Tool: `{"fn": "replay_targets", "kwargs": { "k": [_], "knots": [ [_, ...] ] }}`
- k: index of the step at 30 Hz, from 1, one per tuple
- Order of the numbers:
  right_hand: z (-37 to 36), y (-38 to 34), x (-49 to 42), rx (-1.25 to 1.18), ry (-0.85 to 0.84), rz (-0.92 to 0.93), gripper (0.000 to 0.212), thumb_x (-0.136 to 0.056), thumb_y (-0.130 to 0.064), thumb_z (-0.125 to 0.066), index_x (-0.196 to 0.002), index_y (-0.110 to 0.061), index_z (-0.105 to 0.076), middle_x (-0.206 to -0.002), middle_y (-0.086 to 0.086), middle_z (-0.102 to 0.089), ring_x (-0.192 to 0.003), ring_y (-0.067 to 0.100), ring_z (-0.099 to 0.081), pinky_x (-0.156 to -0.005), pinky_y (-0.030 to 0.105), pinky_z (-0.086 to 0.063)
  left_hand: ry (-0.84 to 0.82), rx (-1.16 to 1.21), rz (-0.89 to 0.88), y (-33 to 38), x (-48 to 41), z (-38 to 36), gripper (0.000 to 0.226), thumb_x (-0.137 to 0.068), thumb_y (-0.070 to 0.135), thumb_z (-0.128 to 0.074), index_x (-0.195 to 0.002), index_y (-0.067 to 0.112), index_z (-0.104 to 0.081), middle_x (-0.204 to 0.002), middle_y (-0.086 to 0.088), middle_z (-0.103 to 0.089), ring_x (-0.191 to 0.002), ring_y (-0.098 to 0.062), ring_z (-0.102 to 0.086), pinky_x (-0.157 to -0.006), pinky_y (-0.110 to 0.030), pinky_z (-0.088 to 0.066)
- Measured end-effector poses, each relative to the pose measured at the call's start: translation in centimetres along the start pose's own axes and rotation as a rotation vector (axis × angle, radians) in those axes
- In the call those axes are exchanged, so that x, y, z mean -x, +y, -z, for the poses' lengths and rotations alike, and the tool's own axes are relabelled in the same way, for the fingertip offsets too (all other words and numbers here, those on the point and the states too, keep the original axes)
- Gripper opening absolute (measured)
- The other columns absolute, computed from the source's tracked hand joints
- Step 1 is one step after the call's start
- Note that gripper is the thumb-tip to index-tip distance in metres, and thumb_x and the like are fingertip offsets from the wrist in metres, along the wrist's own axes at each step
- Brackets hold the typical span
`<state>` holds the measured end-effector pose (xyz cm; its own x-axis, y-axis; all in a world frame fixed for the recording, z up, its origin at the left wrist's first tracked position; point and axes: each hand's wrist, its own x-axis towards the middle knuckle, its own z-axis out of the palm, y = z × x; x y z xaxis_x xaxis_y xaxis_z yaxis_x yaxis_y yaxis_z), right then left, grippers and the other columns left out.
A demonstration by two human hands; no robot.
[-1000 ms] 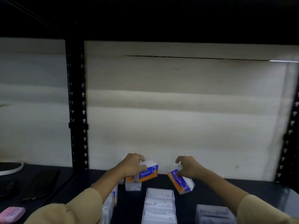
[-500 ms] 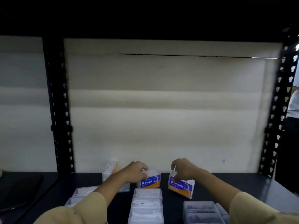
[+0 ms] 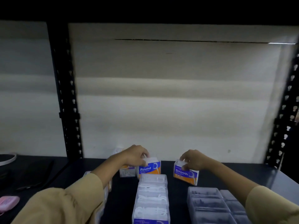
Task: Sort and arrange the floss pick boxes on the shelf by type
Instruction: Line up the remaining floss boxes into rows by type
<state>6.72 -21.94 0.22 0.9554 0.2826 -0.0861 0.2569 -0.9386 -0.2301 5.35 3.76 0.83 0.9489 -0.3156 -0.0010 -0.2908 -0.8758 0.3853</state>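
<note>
My left hand (image 3: 136,155) grips the top of a clear floss pick box with a blue and orange "Round" label (image 3: 149,169), standing upright on the dark shelf (image 3: 178,189). My right hand (image 3: 193,160) holds a "Smooth" box (image 3: 186,174) by its top, also standing on the shelf, to the right of the Round box. A row of clear boxes with white picks (image 3: 152,198) runs toward me in the middle. Clear boxes with dark picks (image 3: 208,204) lie at the lower right. Another clear box (image 3: 127,172) stands behind my left wrist.
Black perforated shelf posts rise at the left (image 3: 68,110) and right (image 3: 284,120), with a pale back wall (image 3: 161,94) behind. A pink case (image 3: 8,202) lies at the far left, near dark flat items (image 3: 37,172). More clear boxes sit partly hidden under my left sleeve.
Both boxes have come down from tilted in the air to upright on the shelf. The Smooth box has shifted right, widening the gap between the two.
</note>
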Motion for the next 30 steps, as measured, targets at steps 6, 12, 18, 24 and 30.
{"fn": "replay_targets", "kwargs": {
  "k": [6,12,18,24,30],
  "knots": [
    [-0.3,-2.2,-0.3,-0.028,-0.051,0.084,0.049,-0.084,-0.024,-0.065,-0.129,-0.01,-0.053,-0.129,0.009,-0.06,-0.113,0.019,-0.058,-0.093,0.028,-0.047,0.093,0.145,0.0,-3.9,2.9,4.2,0.037,-0.079,0.01,-0.069,-0.116,0.016,-0.064,-0.112,-0.002,-0.066,-0.101,-0.013,-0.06,-0.093,-0.029,-0.047],
    [-1.2,-5.4,-1.0,-0.123,-0.079,0.175,0.043,-0.085,-0.018,-0.064,-0.127,-0.012,-0.057,-0.126,0.008,-0.062,-0.109,0.02,-0.061,-0.089,0.027,-0.048,0.128,0.236,0.109,-8.1,6.3,7.0,0.036,-0.081,-0.001,-0.066,-0.115,0.009,-0.063,-0.104,-0.005,-0.064,-0.092,-0.011,-0.059,-0.083,-0.021,-0.047],
    [-2.0,-7.6,-1.8,-0.204,-0.099,0.231,0.039,-0.084,-0.017,-0.065,-0.122,-0.014,-0.062,-0.123,0.006,-0.065,-0.1,0.014,-0.061,-0.087,0.024,-0.048,0.157,0.269,0.193,-11.5,8.1,7.3,0.038,-0.08,-0.008,-0.063,-0.116,0.004,-0.061,-0.105,-0.009,-0.061,-0.1,-0.015,-0.055,-0.069,-0.004,-0.045],
    [-2.3,-8.4,-2.2,-0.25,-0.123,0.234,0.038,-0.084,-0.018,-0.065,-0.122,-0.014,-0.062,-0.123,0.004,-0.064,-0.101,0.013,-0.061,-0.086,0.024,-0.049,0.126,0.291,0.27,-13.5,8.4,6.7,0.041,-0.08,-0.005,-0.063,-0.117,0.01,-0.061,-0.116,-0.009,-0.062,-0.106,-0.015,-0.056,-0.086,-0.018,-0.047],
    [-2.2,-8.4,-2.1,-0.362,-0.153,0.167,0.03,-0.088,-0.014,-0.059,-0.118,-0.015,-0.065,-0.12,0.002,-0.065,-0.101,0.013,-0.061,-0.079,0.02,-0.05,0.019,0.298,0.28,-13.6,8.1,5.4,0.039,-0.081,-0.002,-0.062,-0.116,0.014,-0.063,-0.115,-0.004,-0.063,-0.108,-0.014,-0.056,-0.09,-0.021,-0.044]
  ]
}}
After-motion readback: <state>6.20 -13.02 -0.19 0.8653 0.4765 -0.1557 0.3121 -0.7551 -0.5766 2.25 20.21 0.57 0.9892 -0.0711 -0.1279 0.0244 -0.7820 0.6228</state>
